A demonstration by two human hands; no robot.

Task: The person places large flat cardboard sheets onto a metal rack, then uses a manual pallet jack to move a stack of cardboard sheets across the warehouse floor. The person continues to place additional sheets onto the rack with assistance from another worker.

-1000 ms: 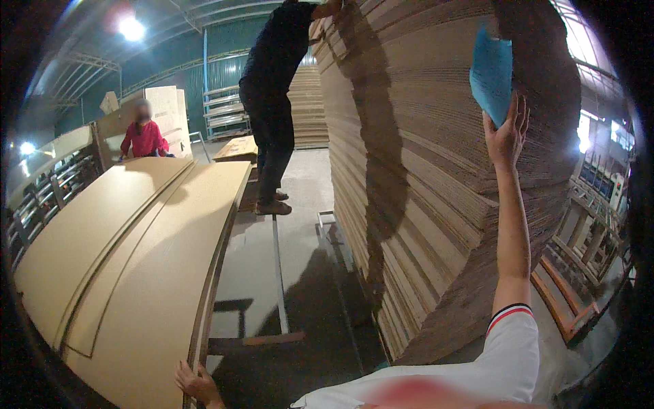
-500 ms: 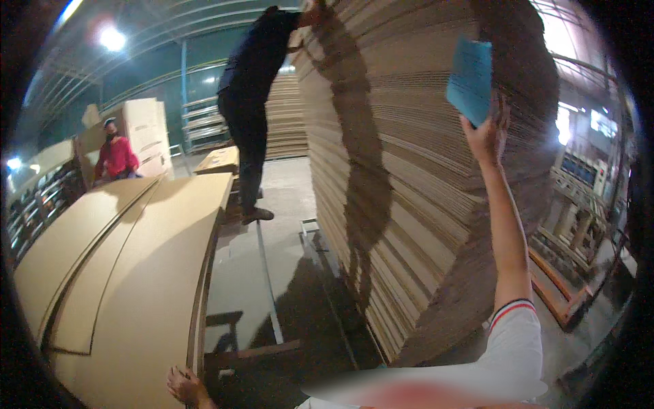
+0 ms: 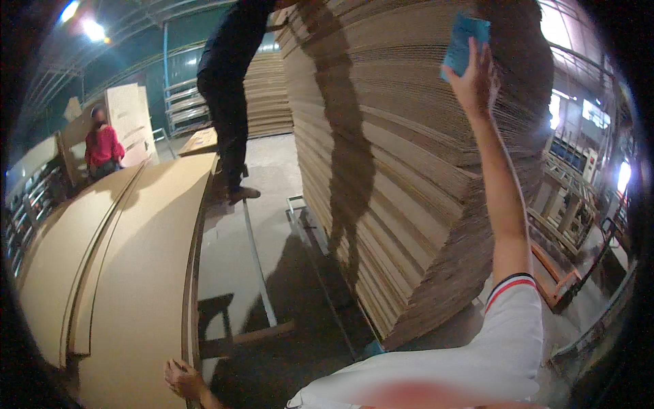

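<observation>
My right hand (image 3: 473,85) is raised on a stretched-out arm in front of a tall stack of thin brown sheets (image 3: 388,150). It holds a blue sheet (image 3: 466,35) by its lower part, thumb at the left edge and fingers over the front. Whether the sheet touches the stack, I cannot tell. Low on the left, my left hand (image 3: 182,379) rests with fingers spread near the edge of a pale board (image 3: 146,266), holding nothing. That board lies on a pile with other long boards (image 3: 68,252).
A co-worker in dark clothes (image 3: 231,88) stands at the tall stack's far left side, reaching toward it. Another person in a red top (image 3: 103,144) is beyond the boards. A metal rail (image 3: 259,266) runs along the floor between the piles. An orange frame (image 3: 555,276) stands right.
My right hand and the blue sheet have risen, and the fingers now overlap more of its front. The view has shifted slightly. My left hand stays at the board's edge.
</observation>
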